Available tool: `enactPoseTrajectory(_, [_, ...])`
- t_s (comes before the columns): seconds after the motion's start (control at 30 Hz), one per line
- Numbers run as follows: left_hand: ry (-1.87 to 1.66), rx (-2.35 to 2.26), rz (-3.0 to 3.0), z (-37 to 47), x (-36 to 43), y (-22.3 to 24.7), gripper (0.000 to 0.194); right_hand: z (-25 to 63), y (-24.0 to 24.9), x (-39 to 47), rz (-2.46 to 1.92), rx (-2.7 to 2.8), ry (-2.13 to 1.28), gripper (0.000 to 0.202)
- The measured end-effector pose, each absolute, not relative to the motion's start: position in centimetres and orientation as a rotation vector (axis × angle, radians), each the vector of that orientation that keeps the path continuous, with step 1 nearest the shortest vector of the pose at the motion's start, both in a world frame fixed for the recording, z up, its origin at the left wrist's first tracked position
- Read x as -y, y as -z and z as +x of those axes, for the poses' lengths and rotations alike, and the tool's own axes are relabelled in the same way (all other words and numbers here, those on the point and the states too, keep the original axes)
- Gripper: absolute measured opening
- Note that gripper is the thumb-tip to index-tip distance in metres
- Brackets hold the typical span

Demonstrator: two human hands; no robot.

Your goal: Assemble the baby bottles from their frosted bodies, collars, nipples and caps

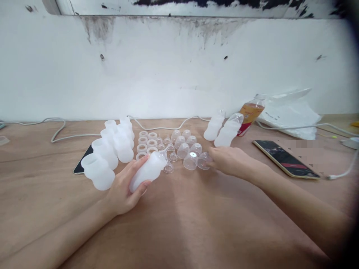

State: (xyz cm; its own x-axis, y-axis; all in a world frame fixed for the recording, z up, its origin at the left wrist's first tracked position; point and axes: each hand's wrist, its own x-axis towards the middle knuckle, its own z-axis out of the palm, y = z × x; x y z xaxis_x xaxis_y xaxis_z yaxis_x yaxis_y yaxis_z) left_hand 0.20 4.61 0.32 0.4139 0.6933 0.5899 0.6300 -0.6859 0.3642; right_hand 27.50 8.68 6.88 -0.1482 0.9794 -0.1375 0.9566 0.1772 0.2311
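My left hand (126,186) is wrapped round a frosted white bottle (148,170) that leans to the right, with a clear nipple (165,150) at its top. At the front right of several clear dome caps (183,150), my right hand (227,160) has its fingers closed on a cap (203,160). White rings (141,148) and loose clear nipples (173,156) lie between the bottle and the caps. Several open frosted bottles (99,172) stand left of my left hand. Two capped bottles (227,132) stand behind my right hand.
A drink bottle (251,112) and a plastic bag (291,114) are at the back right. One phone (286,158) lies at the right; another phone (81,164) is partly under the open bottles. A white cable (165,128) runs along the wall.
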Motion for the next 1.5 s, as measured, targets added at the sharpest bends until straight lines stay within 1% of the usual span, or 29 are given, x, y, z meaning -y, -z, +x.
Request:
enactPoseTrajectory(0.07, [-1.131,-1.213,2.549,0.2,-4.6,-0.4,0.048,28.1,-7.4,-8.8,1.812,-2.199,-0.076,0.017])
enactPoseTrajectory(0.13, [-1.127,-1.222,2.510,0.1,-4.6,-0.4,0.047,28.6,-8.4,-8.7,1.841,-2.217,-0.029,0.019])
enactPoseTrajectory(0.17, [-1.125,-1.235,2.480,0.0,-4.6,-0.5,0.046,28.7,-9.0,-8.6,1.876,-2.275,0.056,0.020])
enactPoseTrajectory(0.2, [-1.124,-1.252,2.446,0.0,-4.6,-0.5,0.046,28.6,-9.5,-8.4,1.911,-2.381,0.210,0.022])
enactPoseTrajectory(0.27, [-1.141,-1.286,2.355,-0.1,-4.7,-0.5,0.046,28.0,-9.9,-8.3,1.910,-2.677,0.737,0.026])
enactPoseTrajectory(0.33, [-1.162,-1.290,2.263,-0.1,-4.6,-0.4,0.044,26.9,-9.3,-8.3,1.746,-2.888,1.433,0.032])
enactPoseTrajectory(0.37, [-1.169,-1.285,2.224,-0.1,-4.6,-0.4,0.043,26.2,-8.6,-8.3,1.640,-2.903,1.758,0.035])
enactPoseTrajectory(0.43, [-1.169,-1.281,2.171,0.1,-4.4,-0.5,0.040,25.0,-6.8,-8.4,1.503,-2.730,2.298,0.039])
enactPoseTrajectory(0.5, [-1.166,-1.293,2.143,0.3,-4.3,-0.6,0.039,24.0,-5.1,-8.4,1.452,-2.469,2.651,0.047])
enactPoseTrajectory(0.57, [-1.164,-1.301,2.129,0.4,-4.3,-0.7,0.040,23.5,-3.9,-8.3,1.417,-2.301,2.832,0.052])
enactPoseTrajectory(0.67, [-1.139,-1.285,2.130,0.2,-4.4,-0.7,0.040,23.3,-3.3,-8.2,1.364,-2.230,2.928,0.048])
enactPoseTrajectory(0.87, [-1.138,-1.310,2.081,0.1,-4.6,-0.5,0.042,23.4,-3.3,-8.3,1.282,-2.213,2.996,0.039])
enactPoseTrajectory(1.13, [-1.163,-1.352,2.126,0.2,-4.4,-0.8,0.044,23.5,-3.4,-8.5,1.302,-2.288,2.985,0.040])
enactPoseTrajectory(1.23, [-1.148,-1.417,2.181,0.2,-4.5,-0.8,0.043,23.5,-3.7,-8.5,1.347,-2.499,2.816,0.041])
enactPoseTrajectory(1.33, [-1.123,-1.393,2.281,0.2,-4.6,-0.6,0.043,23.6,-4.0,-8.4,1.408,-2.786,2.503,0.039])
enactPoseTrajectory(1.4, [-1.126,-1.358,2.351,0.2,-4.6,-0.5,0.043,23.6,-4.1,-8.4,1.373,-2.936,2.316,0.038])
enactPoseTrajectory(1.5, [-1.166,-1.343,2.415,0.3,-4.5,-0.3,0.044,23.8,-4.1,-8.4,1.300,-3.063,2.133,0.037])
